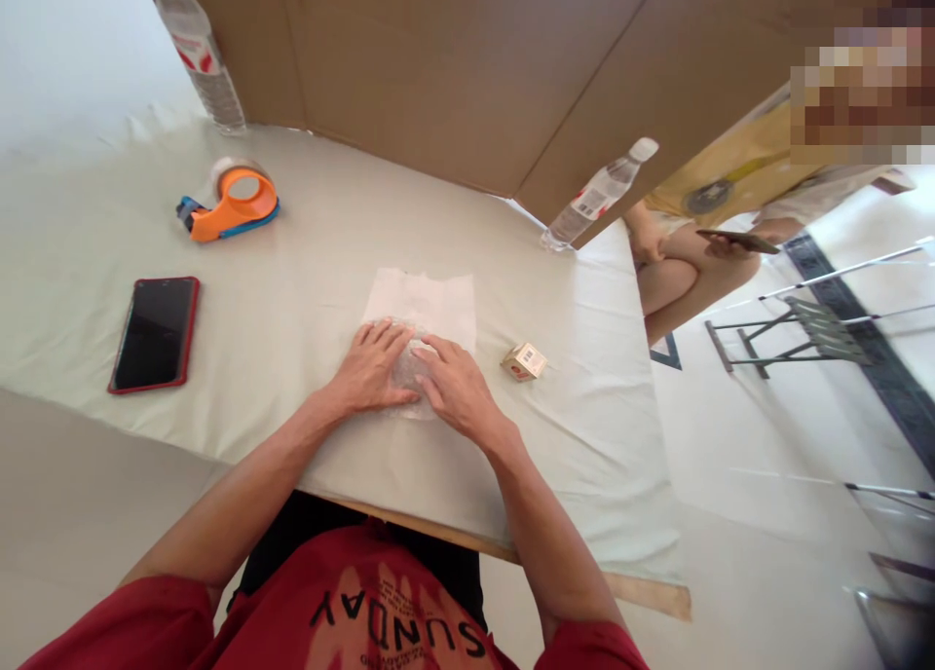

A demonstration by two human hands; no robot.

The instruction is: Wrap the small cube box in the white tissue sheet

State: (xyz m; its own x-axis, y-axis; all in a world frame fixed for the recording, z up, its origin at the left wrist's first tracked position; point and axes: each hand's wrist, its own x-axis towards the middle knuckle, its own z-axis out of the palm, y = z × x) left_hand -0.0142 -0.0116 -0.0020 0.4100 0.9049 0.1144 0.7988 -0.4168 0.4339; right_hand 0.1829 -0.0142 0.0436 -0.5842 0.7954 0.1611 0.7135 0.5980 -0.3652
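The left grip (376, 368) lies palm down, fingers stretched out side by side and the thumb held away from them, on a clear, crinkled wrap (410, 363). The right grip (460, 386) reaches the same wrap from the other side, fingers slightly bent and thumb apart from them; whether it pinches an edge of the wrap, I cannot tell. The wrap rests on the near part of a white sheet (424, 295), whose far part shows bare past the fingertips.

Nearest of all, on the wearer's side of the sheet, is a red shirt (394, 626) with dark lettering. Between the shirt and the sheet runs the near edge of the table (584, 436), which is covered in a pale cloth and shows wood underneath.

Just to the right of the sheet sits a small cream box (524, 362) with printed sides. Well to the left of the sheet lies a phone (155, 334), dark screen up, in a red case. Beyond the sheet and to its left is an orange and blue tape dispenser (225, 214) loaded with a roll.

Farther out, one water bottle (201, 56) stands far to the left of the sheet and another bottle (595, 201) beyond it to the right. Both are beside a brown cardboard panel (438, 76) that rises behind the sheet. Past the panel, right of the sheet, another person (693, 271) sits holding a thin device (737, 240); near them is a folding stool (825, 334).
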